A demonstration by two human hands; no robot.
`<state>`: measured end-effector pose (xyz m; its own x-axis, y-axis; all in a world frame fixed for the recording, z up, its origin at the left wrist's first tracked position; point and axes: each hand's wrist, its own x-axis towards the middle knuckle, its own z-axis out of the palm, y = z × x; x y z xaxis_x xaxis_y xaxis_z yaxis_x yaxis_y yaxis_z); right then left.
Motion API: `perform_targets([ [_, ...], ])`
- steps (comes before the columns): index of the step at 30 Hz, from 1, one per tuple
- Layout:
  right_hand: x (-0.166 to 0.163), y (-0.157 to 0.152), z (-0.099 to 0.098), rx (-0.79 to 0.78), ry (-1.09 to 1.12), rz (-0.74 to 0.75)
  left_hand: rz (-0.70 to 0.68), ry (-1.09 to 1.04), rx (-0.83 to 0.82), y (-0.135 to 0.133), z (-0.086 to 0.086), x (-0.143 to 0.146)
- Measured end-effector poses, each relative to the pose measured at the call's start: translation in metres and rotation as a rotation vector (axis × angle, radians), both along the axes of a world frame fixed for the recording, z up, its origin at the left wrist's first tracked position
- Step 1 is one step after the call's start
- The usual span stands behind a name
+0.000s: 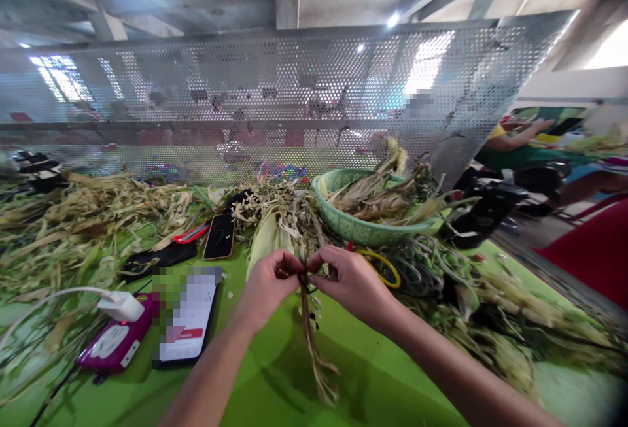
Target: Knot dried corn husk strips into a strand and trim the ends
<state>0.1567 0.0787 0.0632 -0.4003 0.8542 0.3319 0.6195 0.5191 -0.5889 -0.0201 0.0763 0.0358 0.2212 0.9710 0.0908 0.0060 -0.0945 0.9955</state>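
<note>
Green tabletop spreads under a round, pale-green basket of dried husks. Over its middle, the left hand and right hand meet, both pinching one slim bundle of dried strips, its loose ends trailing below toward the viewer.

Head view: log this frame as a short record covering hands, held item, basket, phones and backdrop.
Left hand: fingertips pinched on husk strands
Right hand: pinched on the same strands, beside the left
Held item: brown, dry-looking, hanging down
Basket: green, holding dried husks
Phones: one lit, one dark-screened
Backdrop: perforated metal panel
</note>
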Motion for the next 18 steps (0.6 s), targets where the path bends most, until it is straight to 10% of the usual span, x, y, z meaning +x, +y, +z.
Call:
perform_targets([
  [18, -0.0051, -0.0016, -0.0074, -0.136, 0.153, 0.016, 0.155, 0.286, 0.350, -0.0041, -0.0037, 0.0070],
])
